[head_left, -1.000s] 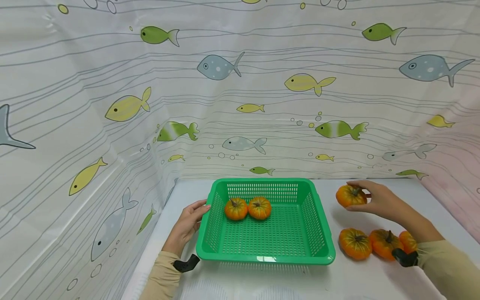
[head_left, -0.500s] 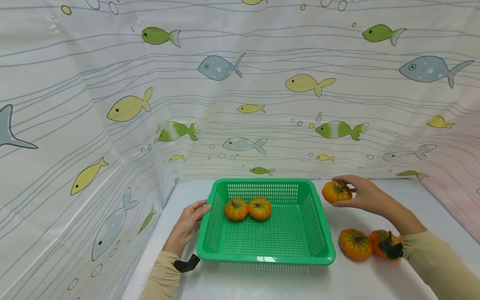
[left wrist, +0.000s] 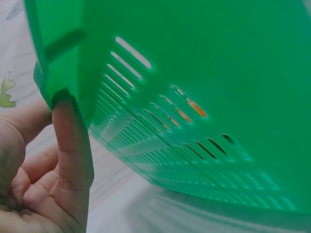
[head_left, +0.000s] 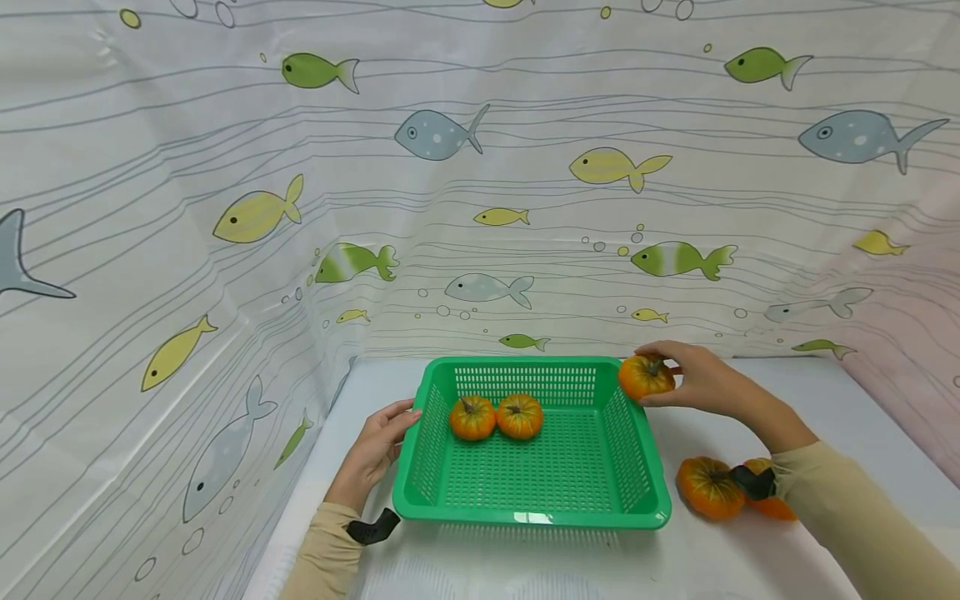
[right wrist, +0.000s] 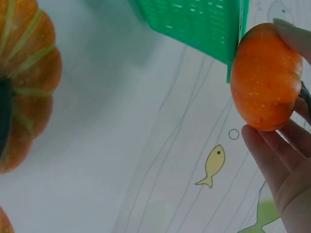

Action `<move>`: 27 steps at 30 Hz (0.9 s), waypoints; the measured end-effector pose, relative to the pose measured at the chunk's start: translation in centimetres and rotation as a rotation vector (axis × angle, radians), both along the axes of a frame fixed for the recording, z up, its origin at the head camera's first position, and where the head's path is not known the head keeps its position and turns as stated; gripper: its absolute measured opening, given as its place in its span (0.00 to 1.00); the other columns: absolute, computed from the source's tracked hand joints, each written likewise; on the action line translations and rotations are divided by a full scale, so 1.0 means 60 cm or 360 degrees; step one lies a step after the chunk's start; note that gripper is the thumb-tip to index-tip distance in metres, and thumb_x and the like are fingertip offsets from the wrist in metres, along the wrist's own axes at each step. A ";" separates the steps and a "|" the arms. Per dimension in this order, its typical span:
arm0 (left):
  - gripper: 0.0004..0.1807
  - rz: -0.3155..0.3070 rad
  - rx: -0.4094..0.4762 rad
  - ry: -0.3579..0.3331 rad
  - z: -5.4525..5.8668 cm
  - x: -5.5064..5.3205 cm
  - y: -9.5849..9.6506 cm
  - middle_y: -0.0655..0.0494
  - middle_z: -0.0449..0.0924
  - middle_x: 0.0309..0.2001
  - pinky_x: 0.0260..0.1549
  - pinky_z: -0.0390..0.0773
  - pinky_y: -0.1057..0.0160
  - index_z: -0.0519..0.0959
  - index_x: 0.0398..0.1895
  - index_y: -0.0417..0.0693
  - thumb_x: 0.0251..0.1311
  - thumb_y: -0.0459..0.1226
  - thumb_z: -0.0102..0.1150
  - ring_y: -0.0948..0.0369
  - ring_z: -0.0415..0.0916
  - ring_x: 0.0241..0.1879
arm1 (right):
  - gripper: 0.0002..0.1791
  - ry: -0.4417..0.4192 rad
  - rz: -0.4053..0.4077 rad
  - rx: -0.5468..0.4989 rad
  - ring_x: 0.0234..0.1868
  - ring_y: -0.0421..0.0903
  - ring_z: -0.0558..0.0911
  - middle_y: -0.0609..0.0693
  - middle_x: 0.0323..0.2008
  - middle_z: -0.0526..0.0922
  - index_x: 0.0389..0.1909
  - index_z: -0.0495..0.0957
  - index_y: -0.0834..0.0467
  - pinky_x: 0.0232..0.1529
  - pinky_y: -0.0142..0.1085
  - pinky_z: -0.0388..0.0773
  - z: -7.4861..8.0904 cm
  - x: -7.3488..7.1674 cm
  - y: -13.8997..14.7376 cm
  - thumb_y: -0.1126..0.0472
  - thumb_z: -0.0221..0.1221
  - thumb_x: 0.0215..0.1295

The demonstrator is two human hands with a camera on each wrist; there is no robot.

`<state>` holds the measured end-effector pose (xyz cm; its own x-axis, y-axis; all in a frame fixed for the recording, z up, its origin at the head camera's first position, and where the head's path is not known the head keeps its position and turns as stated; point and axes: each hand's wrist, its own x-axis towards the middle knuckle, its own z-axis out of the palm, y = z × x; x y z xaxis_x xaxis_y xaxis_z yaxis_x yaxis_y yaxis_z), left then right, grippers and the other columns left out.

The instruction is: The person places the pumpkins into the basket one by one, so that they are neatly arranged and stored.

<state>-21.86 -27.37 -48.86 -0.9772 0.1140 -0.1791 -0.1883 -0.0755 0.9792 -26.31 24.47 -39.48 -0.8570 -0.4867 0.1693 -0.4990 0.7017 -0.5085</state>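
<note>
My right hand [head_left: 697, 382] grips a small orange pumpkin [head_left: 642, 379] between thumb and fingers, over the far right corner of a green plastic basket [head_left: 528, 518]. In the right wrist view the raised pumpkin [right wrist: 266, 77] hides part of the basket wall [right wrist: 194, 29]. On the left side, my left hand [head_left: 379, 443] holds the basket's rim; the left wrist view has a finger [left wrist: 72, 145] bent up against the edge. Inside the basket, toward its back left, a pumpkin [head_left: 472, 419] sits beside another pumpkin [head_left: 519, 417].
To the right of the basket a pumpkin [head_left: 709, 492] lies on the white table [head_left: 825, 400]. Another pumpkin [head_left: 772, 505] next to it is partly covered by the right sleeve [head_left: 847, 508]. A fish-patterned sheet [head_left: 555, 250] stands behind and at both sides.
My right hand has carried its pumpkin leftward, from beside the basket to over the right rim. The left hand and basket stay put.
</note>
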 end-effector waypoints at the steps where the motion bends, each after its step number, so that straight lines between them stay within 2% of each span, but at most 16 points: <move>1: 0.30 0.0001 0.0000 0.0000 0.000 0.000 0.000 0.61 0.85 0.47 0.41 0.90 0.67 0.62 0.76 0.37 0.76 0.36 0.57 0.67 0.88 0.41 | 0.40 0.0005 0.0009 0.0000 0.58 0.55 0.81 0.55 0.59 0.83 0.64 0.77 0.58 0.57 0.54 0.86 0.001 -0.001 -0.004 0.43 0.77 0.55; 17: 0.30 -0.0024 0.0015 0.0015 0.000 0.001 -0.001 0.62 0.85 0.47 0.41 0.90 0.67 0.61 0.76 0.36 0.76 0.36 0.55 0.67 0.87 0.42 | 0.38 -0.0015 0.0163 -0.0005 0.57 0.54 0.81 0.55 0.58 0.84 0.63 0.77 0.61 0.57 0.54 0.86 0.009 -0.011 -0.066 0.50 0.78 0.54; 22: 0.30 -0.0026 0.0008 0.0019 0.000 0.002 -0.001 0.62 0.85 0.47 0.41 0.90 0.67 0.62 0.76 0.36 0.76 0.36 0.56 0.67 0.87 0.41 | 0.37 -0.0007 0.0185 0.0050 0.54 0.50 0.81 0.52 0.55 0.85 0.62 0.78 0.60 0.55 0.50 0.87 0.008 -0.013 -0.087 0.51 0.79 0.53; 27: 0.30 -0.0012 -0.0001 0.0011 0.001 0.002 0.000 0.62 0.85 0.46 0.40 0.90 0.67 0.63 0.76 0.36 0.76 0.36 0.57 0.67 0.87 0.41 | 0.37 0.0044 0.0209 0.0116 0.55 0.51 0.82 0.52 0.55 0.85 0.61 0.79 0.60 0.57 0.50 0.85 0.002 -0.015 -0.109 0.51 0.79 0.51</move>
<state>-21.75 -27.36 -48.78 -0.9775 0.1212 -0.1725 -0.1822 -0.0738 0.9805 -27.24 17.95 -39.34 -0.7805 -0.6064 0.1520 -0.6022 0.6640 -0.4433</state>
